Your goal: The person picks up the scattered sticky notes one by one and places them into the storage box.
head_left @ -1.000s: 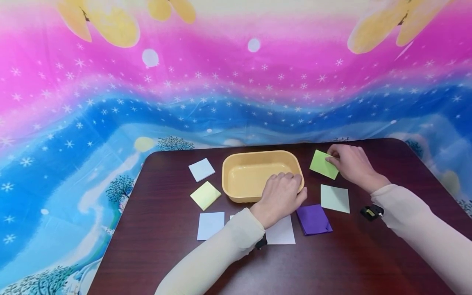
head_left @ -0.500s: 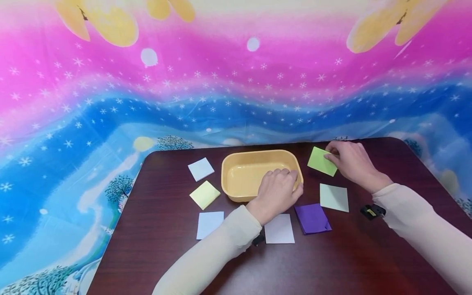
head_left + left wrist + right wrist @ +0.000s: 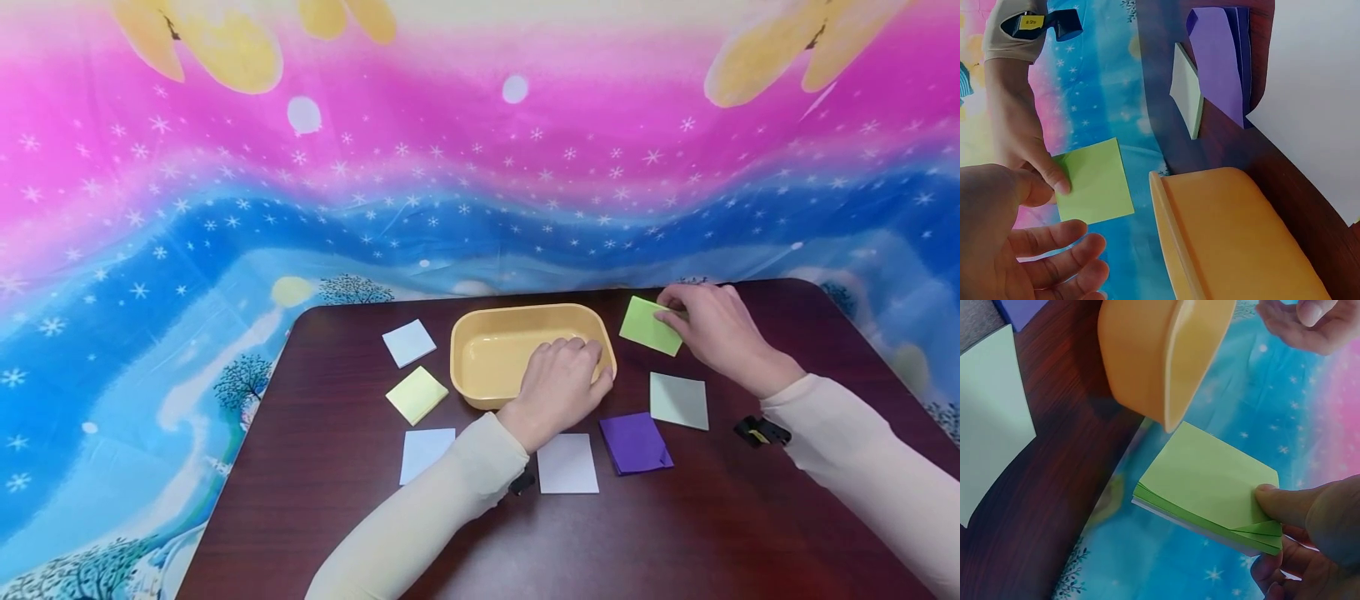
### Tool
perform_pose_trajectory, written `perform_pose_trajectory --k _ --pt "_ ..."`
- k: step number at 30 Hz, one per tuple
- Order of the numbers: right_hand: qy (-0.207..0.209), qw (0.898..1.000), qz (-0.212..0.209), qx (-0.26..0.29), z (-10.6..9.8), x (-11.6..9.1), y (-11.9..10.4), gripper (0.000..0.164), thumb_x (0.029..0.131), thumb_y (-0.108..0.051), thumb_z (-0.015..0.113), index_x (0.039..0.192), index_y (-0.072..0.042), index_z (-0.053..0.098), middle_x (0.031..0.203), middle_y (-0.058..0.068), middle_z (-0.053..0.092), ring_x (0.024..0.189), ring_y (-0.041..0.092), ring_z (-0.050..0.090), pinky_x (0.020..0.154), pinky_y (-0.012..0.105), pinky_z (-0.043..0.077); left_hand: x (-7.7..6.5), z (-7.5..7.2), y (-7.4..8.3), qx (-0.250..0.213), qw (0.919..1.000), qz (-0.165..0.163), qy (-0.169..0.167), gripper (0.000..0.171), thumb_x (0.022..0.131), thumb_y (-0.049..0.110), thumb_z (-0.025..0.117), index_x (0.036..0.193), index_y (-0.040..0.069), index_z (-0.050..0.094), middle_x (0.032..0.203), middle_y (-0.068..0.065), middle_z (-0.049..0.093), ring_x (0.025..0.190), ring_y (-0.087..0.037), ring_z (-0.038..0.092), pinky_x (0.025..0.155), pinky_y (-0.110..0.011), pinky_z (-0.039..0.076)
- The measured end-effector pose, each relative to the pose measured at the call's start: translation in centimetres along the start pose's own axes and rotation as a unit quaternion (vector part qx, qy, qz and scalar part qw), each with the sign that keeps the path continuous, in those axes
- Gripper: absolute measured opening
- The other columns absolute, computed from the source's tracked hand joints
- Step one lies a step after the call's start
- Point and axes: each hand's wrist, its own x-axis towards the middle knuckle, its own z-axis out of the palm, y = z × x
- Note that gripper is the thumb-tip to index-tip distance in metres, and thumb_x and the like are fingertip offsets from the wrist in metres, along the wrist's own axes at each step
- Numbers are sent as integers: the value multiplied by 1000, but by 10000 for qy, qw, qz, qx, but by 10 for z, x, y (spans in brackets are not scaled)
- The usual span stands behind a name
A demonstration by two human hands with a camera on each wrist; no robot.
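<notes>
A pad of green sticky notes point(image 3: 645, 323) is pinched between the thumb and fingers of my right hand point(image 3: 716, 333), to the right of the yellow plastic tray point(image 3: 491, 362). Up close in the right wrist view, the green pad point(image 3: 1210, 475) shows several layers with a white one underneath, its sheets slightly fanned at the held corner. Over the tray's right part hovers my left hand point(image 3: 558, 387). The left wrist view shows this left hand point(image 3: 1041, 250) with relaxed, loosely bent fingers and nothing in them, apart from the tray point(image 3: 1235, 231).
Around the tray on the dark wooden table point(image 3: 300, 467) lie a purple pad point(image 3: 636, 443), a pale green pad point(image 3: 678, 402), a pale yellow pad point(image 3: 417, 395), and whitish pads point(image 3: 568, 463) in front and at the back left. A patterned cloth point(image 3: 450, 167) hangs behind.
My right hand has shifted slightly left and away from me with the green pad, closer to the tray. My left hand has drifted a little left over the tray.
</notes>
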Motion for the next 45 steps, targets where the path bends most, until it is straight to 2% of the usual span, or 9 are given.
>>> perform_pose_trajectory --k 5,16,24,30,45 --pt "185 9995 -238 -21 -1 1 -5 9 89 -11 76 96 -4 73 73 7 70 63 20 60 66 38 35 2 -1 -2 -52 10000 -52 -45 23 99 39 58 89 19 66 81 5 67 77 -14 67 66 -30 52" --pt "269 9988 -404 4 -6 2 -19 11 88 -11 77 97 -5 73 75 5 70 66 19 58 70 43 35 2 -1 -6 -126 9999 -87 -28 23 98 37 58 88 18 66 78 4 66 74 -14 66 65 -30 51" --pt "221 9989 -383 122 -6 0 -31 10 89 -10 76 97 -5 74 81 8 74 73 25 63 74 48 38 0 -1 -10 -279 9994 -184 -33 22 98 37 59 88 18 66 78 4 66 75 -15 66 66 -30 51" --pt "266 9986 -437 139 -3 0 -40 9 88 -8 76 96 -5 74 85 10 75 76 29 65 72 46 41 -3 1 -13 -288 9994 -182 8 22 97 36 60 84 19 64 77 5 65 74 -15 66 64 -30 49" --pt "123 9974 -671 230 8 2 -53 6 87 -8 77 93 -7 75 80 4 74 70 22 58 69 39 40 -7 1 -24 -477 9977 -443 -172 24 98 37 59 81 19 59 70 7 58 68 -13 60 60 -27 44"
